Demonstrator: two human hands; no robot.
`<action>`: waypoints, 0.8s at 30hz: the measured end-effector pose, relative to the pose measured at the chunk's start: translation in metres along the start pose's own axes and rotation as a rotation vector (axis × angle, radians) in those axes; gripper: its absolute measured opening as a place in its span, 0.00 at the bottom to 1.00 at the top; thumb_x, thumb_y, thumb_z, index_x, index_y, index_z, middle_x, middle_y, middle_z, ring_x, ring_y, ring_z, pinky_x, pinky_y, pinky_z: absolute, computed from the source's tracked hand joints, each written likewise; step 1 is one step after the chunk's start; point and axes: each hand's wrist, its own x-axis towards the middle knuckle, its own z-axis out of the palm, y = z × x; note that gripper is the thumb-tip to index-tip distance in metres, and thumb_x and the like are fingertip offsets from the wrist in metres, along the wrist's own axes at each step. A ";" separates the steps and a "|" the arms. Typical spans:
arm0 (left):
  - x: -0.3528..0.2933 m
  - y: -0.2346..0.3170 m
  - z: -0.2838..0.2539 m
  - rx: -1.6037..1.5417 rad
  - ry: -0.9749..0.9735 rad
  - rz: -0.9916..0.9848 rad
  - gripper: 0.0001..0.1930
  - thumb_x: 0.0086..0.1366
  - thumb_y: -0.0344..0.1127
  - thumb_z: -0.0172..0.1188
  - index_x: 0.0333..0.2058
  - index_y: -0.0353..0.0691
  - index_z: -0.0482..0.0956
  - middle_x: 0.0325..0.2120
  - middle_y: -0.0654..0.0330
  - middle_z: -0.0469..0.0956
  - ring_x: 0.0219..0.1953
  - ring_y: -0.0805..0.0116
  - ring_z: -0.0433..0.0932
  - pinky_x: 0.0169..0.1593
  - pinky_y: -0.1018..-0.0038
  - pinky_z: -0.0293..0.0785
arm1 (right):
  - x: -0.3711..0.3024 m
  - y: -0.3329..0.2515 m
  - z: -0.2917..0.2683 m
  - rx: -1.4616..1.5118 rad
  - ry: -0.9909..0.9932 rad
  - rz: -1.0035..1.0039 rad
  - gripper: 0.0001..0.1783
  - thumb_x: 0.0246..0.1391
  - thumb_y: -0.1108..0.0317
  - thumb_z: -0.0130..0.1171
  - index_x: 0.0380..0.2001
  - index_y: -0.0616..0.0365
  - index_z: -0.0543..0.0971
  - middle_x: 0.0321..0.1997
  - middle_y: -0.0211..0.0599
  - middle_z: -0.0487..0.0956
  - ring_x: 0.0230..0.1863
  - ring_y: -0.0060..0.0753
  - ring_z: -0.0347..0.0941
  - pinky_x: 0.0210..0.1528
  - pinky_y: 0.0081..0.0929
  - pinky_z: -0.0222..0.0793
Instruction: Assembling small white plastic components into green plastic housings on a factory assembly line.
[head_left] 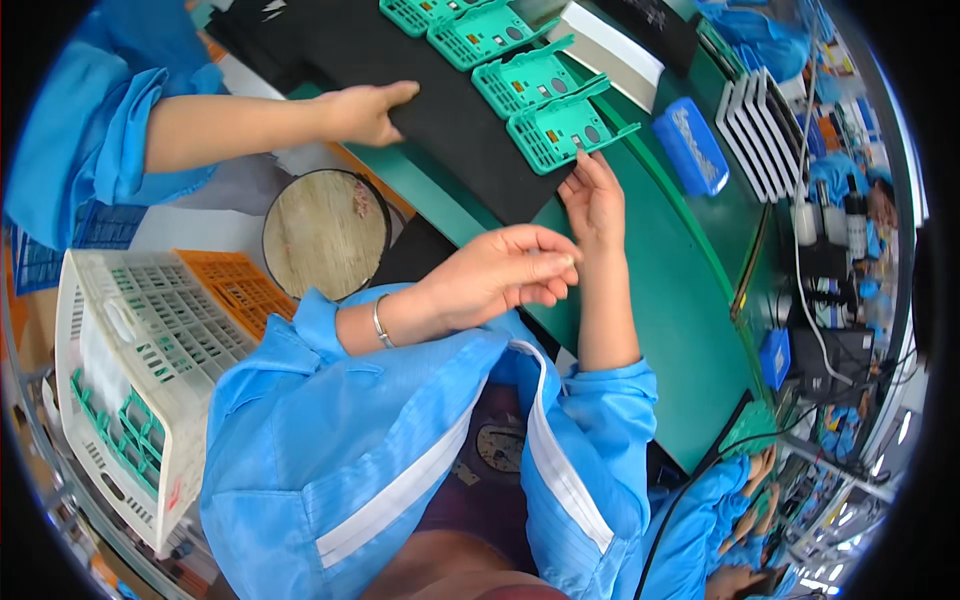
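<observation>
A row of green plastic housings (522, 80) with raised flaps lies along a black mat (440, 130). At the nearest green plastic housing (560, 135), my right hand (597, 203) grips the near edge, its index fingertip over the rim. My left hand (500, 275), a metal bracelet at its wrist, is held just left of my right wrist. Its thumb and index finger are pressed together and the other fingers curl in. Whatever is between them, if anything, is too small to make out.
A co-worker's hand (365, 112) reaches over the mat from the left. Beyond the housings are a white tray (610, 55), a blue bin (690, 147) and stacked white panels (760, 135). A round stool (327, 235) and a pale crate (170, 310) stand to my left.
</observation>
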 end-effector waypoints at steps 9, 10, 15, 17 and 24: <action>0.034 -0.014 -0.015 0.054 0.158 0.048 0.11 0.64 0.31 0.52 0.44 0.34 0.71 0.33 0.60 0.77 0.33 0.77 0.77 0.38 0.84 0.76 | -0.094 -0.062 -0.095 -0.493 0.568 -0.114 0.35 0.43 0.71 0.56 0.58 0.67 0.60 0.24 0.23 0.70 0.21 0.14 0.62 0.21 0.14 0.53; 0.040 -0.017 -0.018 0.051 0.175 0.048 0.10 0.64 0.31 0.52 0.43 0.35 0.71 0.35 0.60 0.77 0.34 0.77 0.77 0.38 0.84 0.76 | -0.101 -0.064 -0.109 -0.476 0.606 -0.157 0.35 0.43 0.72 0.56 0.57 0.67 0.61 0.27 0.28 0.73 0.24 0.16 0.65 0.26 0.15 0.59; 0.060 -0.023 -0.027 0.011 0.187 0.064 0.09 0.64 0.31 0.53 0.42 0.36 0.72 0.35 0.60 0.76 0.36 0.77 0.76 0.39 0.84 0.76 | -0.139 -0.074 -0.131 -0.646 0.777 -0.197 0.28 0.45 0.72 0.53 0.53 0.67 0.68 0.37 0.37 0.76 0.36 0.20 0.70 0.41 0.17 0.64; 0.063 -0.026 -0.029 0.032 0.185 0.086 0.09 0.63 0.31 0.53 0.41 0.36 0.72 0.35 0.60 0.76 0.36 0.77 0.76 0.40 0.83 0.76 | -0.155 -0.071 -0.127 -0.656 0.815 -0.192 0.27 0.46 0.71 0.53 0.52 0.68 0.69 0.37 0.38 0.76 0.38 0.22 0.71 0.42 0.18 0.65; 0.070 -0.038 -0.020 0.009 0.186 0.017 0.09 0.63 0.34 0.55 0.40 0.38 0.73 0.33 0.62 0.76 0.35 0.77 0.75 0.41 0.81 0.74 | -0.178 -0.071 -0.101 -0.969 0.746 -0.369 0.13 0.51 0.69 0.57 0.41 0.61 0.78 0.37 0.34 0.79 0.38 0.22 0.73 0.44 0.20 0.68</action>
